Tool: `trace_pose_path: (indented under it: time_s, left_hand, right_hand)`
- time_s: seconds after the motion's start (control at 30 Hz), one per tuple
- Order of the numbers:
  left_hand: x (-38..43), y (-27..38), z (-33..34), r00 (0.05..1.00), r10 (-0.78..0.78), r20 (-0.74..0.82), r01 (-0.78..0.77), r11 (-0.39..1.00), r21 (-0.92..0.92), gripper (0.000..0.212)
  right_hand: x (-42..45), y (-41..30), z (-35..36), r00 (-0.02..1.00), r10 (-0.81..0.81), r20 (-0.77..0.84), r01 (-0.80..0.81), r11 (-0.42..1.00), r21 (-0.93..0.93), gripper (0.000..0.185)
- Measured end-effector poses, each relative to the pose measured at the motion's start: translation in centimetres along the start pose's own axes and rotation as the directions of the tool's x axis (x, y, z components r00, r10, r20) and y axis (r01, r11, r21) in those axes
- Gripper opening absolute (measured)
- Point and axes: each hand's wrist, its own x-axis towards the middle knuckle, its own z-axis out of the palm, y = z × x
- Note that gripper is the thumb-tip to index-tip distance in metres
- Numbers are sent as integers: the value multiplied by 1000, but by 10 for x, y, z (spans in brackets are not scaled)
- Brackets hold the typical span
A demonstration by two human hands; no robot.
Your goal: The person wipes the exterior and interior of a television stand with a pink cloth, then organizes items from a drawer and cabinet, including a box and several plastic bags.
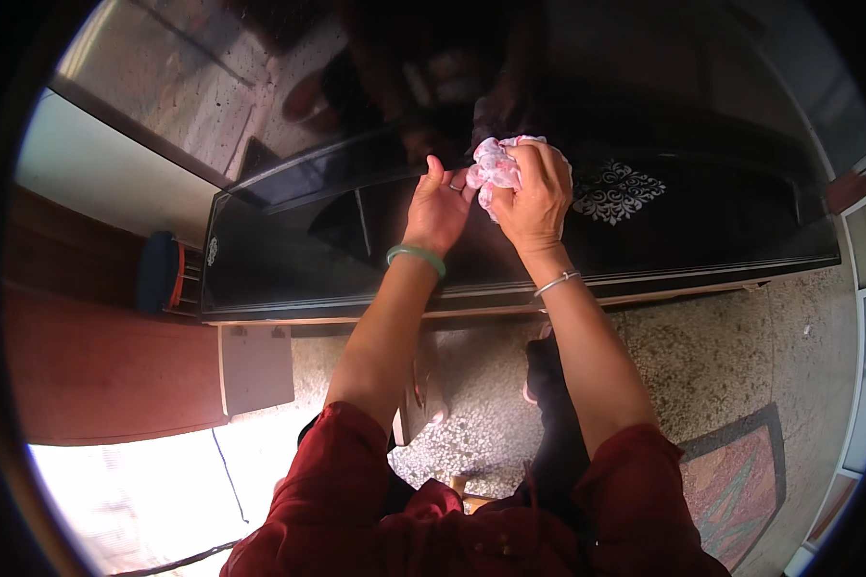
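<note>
My right hand grips a crumpled white-and-pink cloth above the black glossy top of a long cabinet or table. Beside it, my left hand is turned palm up with the thumb spread. Its fingertips reach the near side of the cloth and are partly hidden, so contact with it is hard to tell. A green bangle circles the left wrist, and a thin silver one the right. Silver scrollwork decorates the black top just right of the cloth.
Behind the top, a large dark glossy surface reflects arms and the room. At left are a blue-and-orange object and a reddish-brown covered surface. Speckled flooring lies below, with a patterned inset at right.
</note>
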Motion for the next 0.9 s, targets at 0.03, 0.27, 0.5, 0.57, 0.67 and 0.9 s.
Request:
trace_pose_path:
  time_s: [0.03,0.27,0.5,0.57,0.67,0.9]
  left_hand:
    - [-1,3,3,999,-15,-38,17,999,48,29]
    - [-4,0,11,997,39,-60,-40,999,-5,26]
    - [-6,2,14,998,44,-49,-43,999,21,25]
    - [-9,1,20,996,46,-70,-44,999,18,24]
    - [-6,-1,21,997,44,-61,-44,999,6,25]
    - [-1,0,7,997,-45,-68,47,998,32,44]
  right_hand:
    - [3,4,-1,1000,-6,-2,6,1000,1,25]
    - [38,15,-19,971,150,-187,-139,988,69,26]
    - [19,13,-14,994,113,-1,-113,993,46,23]
    - [38,13,-22,967,195,-166,-180,978,101,21]
    - [33,13,-18,977,187,-107,-178,981,82,21]
    - [0,-5,-11,948,246,201,-263,963,63,27]
